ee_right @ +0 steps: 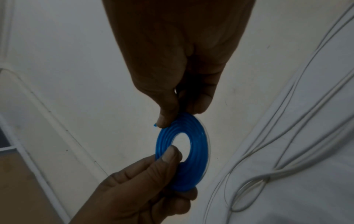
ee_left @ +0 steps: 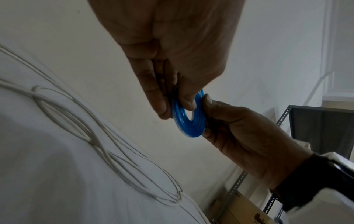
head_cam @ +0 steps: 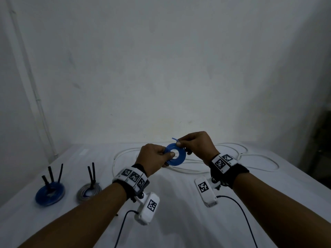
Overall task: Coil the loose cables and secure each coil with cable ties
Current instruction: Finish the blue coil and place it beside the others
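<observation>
Blue cable coil (head_cam: 175,154) sits between your hands, held up over the worktop (head_cam: 179,221) w/ its flat face toward you and hole axis running front-to-back. Left hand (head_cam: 154,158) pinches the lower-left rim, thumb on the face; right hand (head_cam: 197,145) pinches the top rim where the free end (head_cam: 174,139) sticks up-left. Right is nearer that tail, so prob. it tucks. White cable (head_cam: 232,158) lies loose behind.

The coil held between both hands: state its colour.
Blue. The coil shows best in the right wrist view.
</observation>
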